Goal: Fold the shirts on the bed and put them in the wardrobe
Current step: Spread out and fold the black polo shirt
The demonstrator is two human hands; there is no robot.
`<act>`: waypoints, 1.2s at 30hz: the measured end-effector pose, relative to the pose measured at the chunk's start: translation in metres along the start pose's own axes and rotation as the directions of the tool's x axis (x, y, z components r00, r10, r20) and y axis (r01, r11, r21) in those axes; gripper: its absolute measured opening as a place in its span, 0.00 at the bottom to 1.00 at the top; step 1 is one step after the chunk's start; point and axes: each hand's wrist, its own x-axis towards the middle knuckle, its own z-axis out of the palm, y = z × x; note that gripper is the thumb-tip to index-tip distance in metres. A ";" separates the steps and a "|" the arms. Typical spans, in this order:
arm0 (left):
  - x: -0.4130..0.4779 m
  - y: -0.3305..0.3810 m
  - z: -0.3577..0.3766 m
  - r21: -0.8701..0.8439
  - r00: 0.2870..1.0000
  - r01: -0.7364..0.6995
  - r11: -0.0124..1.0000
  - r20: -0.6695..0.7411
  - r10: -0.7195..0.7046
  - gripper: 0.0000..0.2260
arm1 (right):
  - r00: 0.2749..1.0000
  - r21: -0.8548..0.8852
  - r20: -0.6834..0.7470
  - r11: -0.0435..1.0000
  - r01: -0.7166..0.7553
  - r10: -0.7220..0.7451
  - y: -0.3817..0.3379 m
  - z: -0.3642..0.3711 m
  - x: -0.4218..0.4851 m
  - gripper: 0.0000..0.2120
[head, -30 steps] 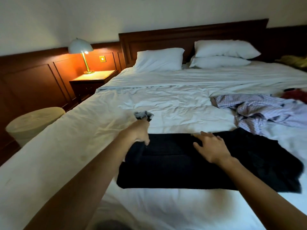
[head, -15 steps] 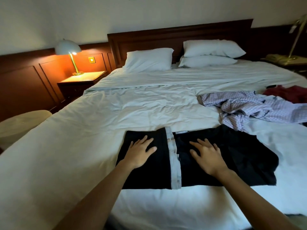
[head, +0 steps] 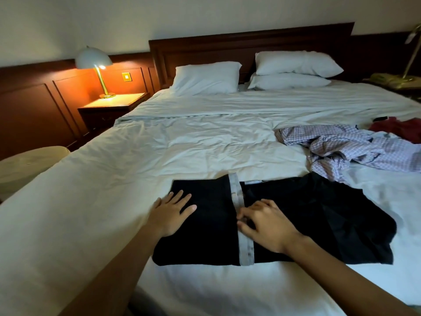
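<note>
Black shirt (head: pixel 319 213) on bed (head: pixel 182 144), left hand (head: pixel 169 215) flat on it; right hand (head: pixel 266 222) pinching its grey strip (head: pixel 247 249)

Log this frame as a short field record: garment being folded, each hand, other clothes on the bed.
garment: black shirt with pale grey strip, left part folded in, flat on white-sheeted bed
left hand: flat on folded panel, fingers straight
right hand: fingertips curled at grey strip; pinch unclear
unfolded: crumpled lilac checked shirt; dark red garment, far right
</note>
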 end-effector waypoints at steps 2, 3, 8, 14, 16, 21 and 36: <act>0.004 -0.003 0.000 0.005 0.999 0.027 1.000 0.034 -0.027 0.32 | 0.993 -0.062 -0.115 0.998 -0.028 0.021 -0.005 -0.006 0.015 0.20; 0.009 -0.001 -0.001 0.029 0.998 0.037 0.999 0.044 -0.038 0.31 | 0.986 -0.047 -0.161 0.998 -0.043 0.035 -0.009 -0.006 0.024 0.21; 0.037 0.023 -0.004 0.084 0.999 0.035 0.996 -0.033 -0.033 0.28 | 0.995 0.072 -0.039 0.994 -0.086 0.089 -0.025 0.015 0.090 0.25; 0.061 0.005 0.007 -0.009 0.999 0.023 1.000 0.048 -0.023 0.27 | 0.901 -0.110 0.373 0.975 -0.195 0.222 -0.009 0.047 0.130 0.32; 0.067 -0.002 0.007 -0.017 0.998 0.022 1.000 0.063 -0.021 0.27 | 0.890 -0.127 0.371 0.964 -0.233 0.264 -0.005 0.052 0.131 0.34; 0.083 -0.009 0.005 -0.023 0.995 0.031 0.999 0.095 -0.028 0.27 | 0.876 -0.162 0.337 0.938 -0.306 0.345 -0.004 0.058 0.134 0.37; -0.039 -0.016 0.028 0.075 0.978 -0.148 0.986 -0.139 0.157 0.44 | 0.983 -0.083 0.184 0.996 -0.012 0.027 -0.048 0.052 0.024 0.53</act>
